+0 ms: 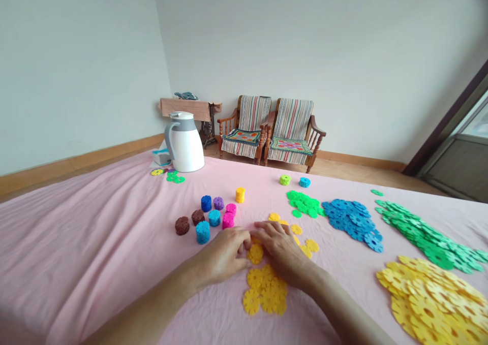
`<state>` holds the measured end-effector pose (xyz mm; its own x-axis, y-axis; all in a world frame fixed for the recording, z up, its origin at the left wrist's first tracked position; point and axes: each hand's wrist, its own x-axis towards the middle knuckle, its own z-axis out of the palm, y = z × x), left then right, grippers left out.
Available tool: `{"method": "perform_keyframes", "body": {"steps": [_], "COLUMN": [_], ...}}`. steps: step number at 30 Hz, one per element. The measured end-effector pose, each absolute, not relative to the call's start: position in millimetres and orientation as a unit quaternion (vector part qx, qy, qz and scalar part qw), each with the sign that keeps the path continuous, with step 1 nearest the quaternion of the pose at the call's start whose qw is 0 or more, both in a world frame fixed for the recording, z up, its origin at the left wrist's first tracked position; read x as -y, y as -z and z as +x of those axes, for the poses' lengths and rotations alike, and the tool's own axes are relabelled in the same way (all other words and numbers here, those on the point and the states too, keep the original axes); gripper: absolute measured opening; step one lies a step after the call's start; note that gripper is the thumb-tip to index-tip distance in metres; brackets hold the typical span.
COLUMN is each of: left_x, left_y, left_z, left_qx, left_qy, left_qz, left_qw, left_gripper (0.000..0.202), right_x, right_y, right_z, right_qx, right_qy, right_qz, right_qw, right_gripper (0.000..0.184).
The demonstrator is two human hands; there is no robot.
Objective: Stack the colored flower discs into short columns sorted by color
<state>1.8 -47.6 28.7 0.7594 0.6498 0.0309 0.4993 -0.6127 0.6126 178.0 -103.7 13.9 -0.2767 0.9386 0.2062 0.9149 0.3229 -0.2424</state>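
Both my hands rest on the pink cloth [95,253] over a small scatter of yellow snowflake discs [265,291]. My left hand [223,256] has its fingers curled together, fingertips meeting my right hand over a yellow disc [255,253]; what it pinches is hidden. My right hand [282,251] lies flatter, fingers bent down onto the discs. Just beyond the hands stand several short stacks of discs: light blue [203,231], brown [182,225], pink [228,220], dark blue [206,203], purple [218,202] and yellow [240,194].
Piles of loose discs lie to the right: light green [305,202], blue [353,220], dark green [423,233], yellow [434,299]. A white jug [185,143] stands at the far left of the cloth. Two wooden armchairs [272,134] stand by the back wall.
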Motion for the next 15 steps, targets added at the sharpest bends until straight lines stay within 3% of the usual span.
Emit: {"method": "perform_keyframes", "body": {"steps": [7,15], "left_x": [48.7,48.1], "left_y": [-30.4,-29.1], "left_z": [1.9,2.8], "left_qx": [-0.324,-0.328], "left_qy": [-0.124,-0.13], "left_qz": [0.89,0.887], "left_qw": [0.297,0.299], "left_gripper": [0.012,0.011], "right_x": [105.2,106.0], "right_y": [-19.5,-19.7], "right_z": [180.0,189.7], "right_qx": [0.776,0.745], "right_qy": [-0.016,-0.083], "right_qz": [-0.614,-0.634], "right_qw": [0.142,0.19], "right_gripper": [0.02,0.016]}}
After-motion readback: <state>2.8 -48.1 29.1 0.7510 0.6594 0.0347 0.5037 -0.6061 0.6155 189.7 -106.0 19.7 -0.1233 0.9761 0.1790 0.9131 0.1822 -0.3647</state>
